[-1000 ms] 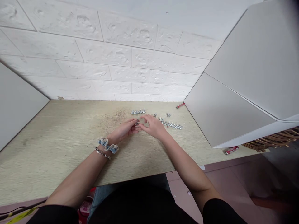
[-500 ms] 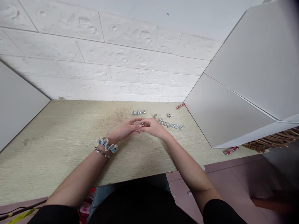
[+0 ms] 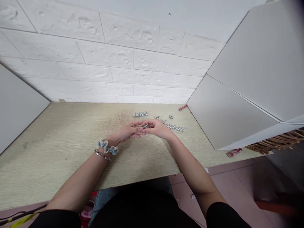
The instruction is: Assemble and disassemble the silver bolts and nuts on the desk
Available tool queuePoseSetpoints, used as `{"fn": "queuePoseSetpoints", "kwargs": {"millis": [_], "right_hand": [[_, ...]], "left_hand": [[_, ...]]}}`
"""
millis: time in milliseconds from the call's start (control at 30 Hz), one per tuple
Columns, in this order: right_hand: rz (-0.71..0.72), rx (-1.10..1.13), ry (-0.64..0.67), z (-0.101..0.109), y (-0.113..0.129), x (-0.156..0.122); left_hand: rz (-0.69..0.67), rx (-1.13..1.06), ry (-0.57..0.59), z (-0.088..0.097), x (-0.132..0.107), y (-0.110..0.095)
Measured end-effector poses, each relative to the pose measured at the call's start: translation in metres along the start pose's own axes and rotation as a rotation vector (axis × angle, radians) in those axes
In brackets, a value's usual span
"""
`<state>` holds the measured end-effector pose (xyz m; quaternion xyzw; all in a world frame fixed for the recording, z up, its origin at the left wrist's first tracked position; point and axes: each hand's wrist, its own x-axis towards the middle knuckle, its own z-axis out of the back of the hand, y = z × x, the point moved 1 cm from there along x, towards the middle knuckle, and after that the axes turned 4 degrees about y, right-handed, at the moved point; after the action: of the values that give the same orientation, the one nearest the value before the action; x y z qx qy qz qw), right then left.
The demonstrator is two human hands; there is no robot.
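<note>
A small metal bolt (image 3: 145,126) is held between my two hands above the tabletop. My left hand (image 3: 128,131) pinches one end of it between thumb and fingers. The fingers of my right hand (image 3: 158,128) are curled around the other end, and its thumb lies close below. Just behind the hands, several bolts with wide washer-like heads (image 3: 140,114) stand upright in a short row. To the right, a slanting line of loose bolts (image 3: 175,127) lies near my right hand, which partly covers its near end. Small nuts (image 3: 157,117) and a washer-like piece (image 3: 171,117) sit behind that line.
The pale wooden tabletop (image 3: 71,152) ends at a white brick-pattern wall (image 3: 123,76). Grey-white panels (image 3: 239,117) close in on the right. One red battery (image 3: 182,107) lies by the back right corner, another red battery (image 3: 234,153) near the right front edge.
More of the bolt shows between my hands now, as my right fingers have shifted along it. Both hands stay in nearly the same place.
</note>
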<state>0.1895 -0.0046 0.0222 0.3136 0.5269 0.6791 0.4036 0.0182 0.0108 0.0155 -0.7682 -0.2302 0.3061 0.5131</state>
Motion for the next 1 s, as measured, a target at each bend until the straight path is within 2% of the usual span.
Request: {"fn": "queuePoseSetpoints", "kwargs": {"millis": [367, 467, 567, 667, 800, 900, 1000], "right_hand": [[0.030, 0.160, 0.005, 0.003, -0.001, 0.000], [0.046, 0.138, -0.072, 0.016, 0.003, -0.003], [0.038, -0.011, -0.296, 0.048, 0.007, -0.010], [-0.023, -0.285, -0.521, 0.088, 0.009, -0.019], [-0.231, -0.697, -0.553, 0.122, -0.001, -0.023], [-0.355, -0.828, -0.482, 0.130, -0.013, -0.020], [-0.407, -0.912, -0.426, 0.131, -0.025, -0.015]], "left_hand": [[-0.013, -0.058, 0.012, -0.002, -0.001, -0.002], [-0.009, -0.084, -0.012, -0.005, -0.003, -0.004], [-0.002, -0.105, -0.044, -0.008, -0.003, -0.004], [-0.010, -0.112, -0.068, -0.009, -0.002, -0.004], [-0.034, -0.095, -0.097, -0.009, -0.001, -0.003], [-0.033, -0.080, -0.119, -0.009, -0.002, -0.003], [-0.041, -0.060, -0.143, -0.008, -0.002, -0.002]]}}
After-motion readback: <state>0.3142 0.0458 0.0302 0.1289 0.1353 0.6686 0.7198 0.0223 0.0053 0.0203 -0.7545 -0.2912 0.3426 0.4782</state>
